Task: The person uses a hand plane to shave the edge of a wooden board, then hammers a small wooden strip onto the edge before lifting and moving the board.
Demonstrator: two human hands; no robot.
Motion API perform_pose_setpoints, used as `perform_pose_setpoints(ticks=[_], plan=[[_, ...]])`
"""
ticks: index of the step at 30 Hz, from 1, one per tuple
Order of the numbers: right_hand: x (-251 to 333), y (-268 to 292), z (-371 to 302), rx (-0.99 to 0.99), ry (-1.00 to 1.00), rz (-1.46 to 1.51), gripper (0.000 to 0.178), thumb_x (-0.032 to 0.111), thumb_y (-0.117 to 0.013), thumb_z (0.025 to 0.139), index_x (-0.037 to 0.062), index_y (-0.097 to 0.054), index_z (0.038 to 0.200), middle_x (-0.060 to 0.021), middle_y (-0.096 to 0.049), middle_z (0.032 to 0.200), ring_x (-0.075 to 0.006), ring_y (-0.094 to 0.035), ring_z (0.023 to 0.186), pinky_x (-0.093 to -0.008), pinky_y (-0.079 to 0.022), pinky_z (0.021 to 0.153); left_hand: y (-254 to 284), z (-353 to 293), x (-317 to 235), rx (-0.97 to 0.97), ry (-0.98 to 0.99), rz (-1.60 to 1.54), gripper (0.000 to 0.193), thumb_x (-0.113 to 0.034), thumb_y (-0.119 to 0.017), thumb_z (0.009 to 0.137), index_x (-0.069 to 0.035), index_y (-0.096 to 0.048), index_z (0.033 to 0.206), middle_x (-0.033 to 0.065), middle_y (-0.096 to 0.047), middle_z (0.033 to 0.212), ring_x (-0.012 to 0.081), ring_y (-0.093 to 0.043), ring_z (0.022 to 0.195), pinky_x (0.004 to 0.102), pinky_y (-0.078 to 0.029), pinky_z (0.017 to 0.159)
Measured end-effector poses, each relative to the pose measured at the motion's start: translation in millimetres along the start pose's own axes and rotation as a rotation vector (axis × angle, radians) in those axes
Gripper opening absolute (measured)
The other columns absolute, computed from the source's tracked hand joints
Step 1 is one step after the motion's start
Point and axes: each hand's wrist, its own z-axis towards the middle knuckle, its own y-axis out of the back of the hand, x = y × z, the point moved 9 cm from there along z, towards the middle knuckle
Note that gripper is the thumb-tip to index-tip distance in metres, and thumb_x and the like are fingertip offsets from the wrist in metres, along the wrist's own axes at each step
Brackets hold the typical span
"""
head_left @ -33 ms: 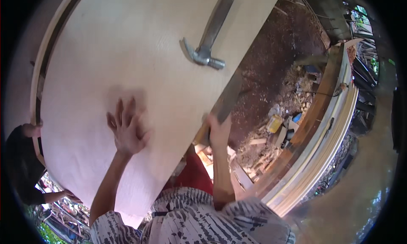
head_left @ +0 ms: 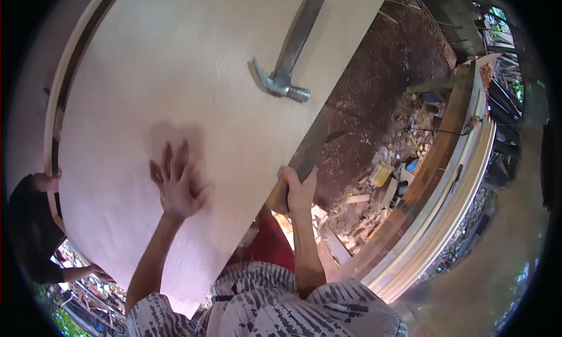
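Note:
My left hand (head_left: 180,192) lies flat with spread fingers on a large pale plywood sheet (head_left: 140,103). At the sheet's right edge, my right hand (head_left: 300,189) is closed round the wooden handle of a handsaw (head_left: 309,152). Its grey blade runs away from me along that edge, partly hidden by the sheet and my fingers. Farther up on the sheet rests a claw hammer (head_left: 293,50), its head toward me.
At the left, another person (head_left: 36,226) has hands at the sheet's edge. A stack of long boards (head_left: 433,220) curves along the right. Wood scraps and litter (head_left: 357,211) cover the brown ground below, with a yellow container (head_left: 380,174) among them.
My right hand and the handsaw have shifted slightly toward me along the edge. The hand was blurred before and is sharper now. My left hand stays on the sheet.

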Motion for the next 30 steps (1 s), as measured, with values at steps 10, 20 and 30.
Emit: perform_pose_setpoints(ticks=[10, 20, 30], plan=[[139, 49, 424, -0.111, 0.050, 0.059, 0.062, 0.038, -0.073, 0.085, -0.0070, -0.062, 0.126, -0.0144, -0.068, 0.109, -0.0251, -0.068, 0.094, -0.0400, -0.054, 0.082, -2, 4, -14, -0.020, -0.021, -0.048, 0.071, -0.057, -0.066, 0.087, -0.019, -0.054, 0.145, 0.0113, -0.032, 0.167, 0.0426, -0.015, 0.156, 0.0701, -0.002, 0.119], [57, 6, 168, -0.032, 0.007, 0.147, 0.064, 0.023, -0.073, 0.084, -0.0058, -0.052, 0.137, -0.0156, -0.065, 0.119, -0.0244, -0.063, 0.108, -0.0379, -0.049, 0.096, 15, 3, 1, -0.066, -0.029, -0.001, 0.071, -0.058, -0.063, 0.088, -0.020, -0.053, 0.147, 0.0110, -0.028, 0.168, 0.0419, -0.015, 0.157, 0.0712, -0.002, 0.118], [3, -9, -92, 0.004, -0.105, 0.141, 0.055, 0.015, -0.076, 0.085, -0.0049, -0.054, 0.131, -0.0115, -0.066, 0.115, -0.0221, -0.063, 0.105, -0.0364, -0.050, 0.096, 7, -3, -1, -0.108, -0.042, 0.010, 0.074, -0.052, -0.071, 0.086, -0.031, -0.047, 0.152, 0.0047, -0.026, 0.169, 0.0385, -0.013, 0.158, 0.0768, -0.005, 0.113]])
